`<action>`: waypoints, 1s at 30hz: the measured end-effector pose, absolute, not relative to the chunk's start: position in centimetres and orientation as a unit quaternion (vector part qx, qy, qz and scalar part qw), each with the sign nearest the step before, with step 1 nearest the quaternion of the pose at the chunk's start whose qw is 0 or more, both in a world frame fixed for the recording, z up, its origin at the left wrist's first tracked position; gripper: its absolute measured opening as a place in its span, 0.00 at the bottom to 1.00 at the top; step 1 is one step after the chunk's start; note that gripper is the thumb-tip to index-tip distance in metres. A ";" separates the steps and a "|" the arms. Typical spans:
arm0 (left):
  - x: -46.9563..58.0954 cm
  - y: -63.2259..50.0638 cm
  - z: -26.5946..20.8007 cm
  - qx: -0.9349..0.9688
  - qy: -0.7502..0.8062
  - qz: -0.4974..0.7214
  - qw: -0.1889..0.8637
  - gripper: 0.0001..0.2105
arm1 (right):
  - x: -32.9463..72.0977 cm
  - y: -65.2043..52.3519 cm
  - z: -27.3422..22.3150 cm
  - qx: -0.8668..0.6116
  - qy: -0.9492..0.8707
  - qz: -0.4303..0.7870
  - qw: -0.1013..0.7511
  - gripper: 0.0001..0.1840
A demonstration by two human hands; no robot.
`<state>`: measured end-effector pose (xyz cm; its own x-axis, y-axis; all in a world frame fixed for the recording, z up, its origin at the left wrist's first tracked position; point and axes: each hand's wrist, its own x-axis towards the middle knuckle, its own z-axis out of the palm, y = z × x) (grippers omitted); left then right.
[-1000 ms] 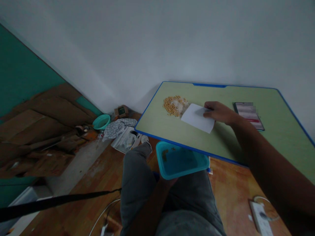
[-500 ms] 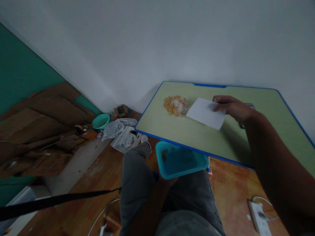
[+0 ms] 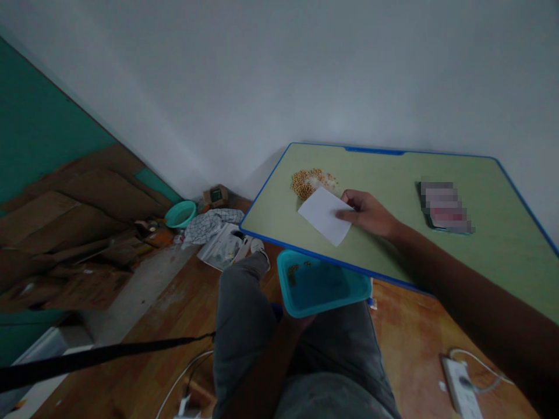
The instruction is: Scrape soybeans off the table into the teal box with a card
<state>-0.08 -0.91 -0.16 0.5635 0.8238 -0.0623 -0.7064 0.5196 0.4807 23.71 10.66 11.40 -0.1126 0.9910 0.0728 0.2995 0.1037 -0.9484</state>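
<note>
My right hand pinches a white card on the green table. The card lies against the near side of a pile of yellow beans mixed with white grains and covers part of it. Below the table's front edge, a teal tray with a few beans in its far left corner rests over my lap. My left hand holds it from underneath and is mostly hidden by it.
A phone lies on the table to the right of my hand. On the floor are a power strip with a cable, a teal basin, cloth and bags, and cardboard sheets at the left.
My right hand drew the card back to the right and up, then brought it left and nearer, onto the near side of the bean pile. The tray stayed in place.
</note>
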 end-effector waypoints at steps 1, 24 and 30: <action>-0.1 -0.9 -0.2 0.209 0.113 0.445 0.864 0.25 | 23.9 10.7 11.3 -0.531 -0.616 0.411 0.412 0.17; -0.9 -1.0 -2.4 0.178 0.067 0.437 0.879 0.29 | 29.6 11.6 14.8 -0.671 -0.519 0.461 0.260 0.11; -1.1 -1.2 -2.3 0.185 0.074 0.437 0.877 0.28 | 30.7 11.5 15.1 -0.690 -0.512 0.437 0.267 0.09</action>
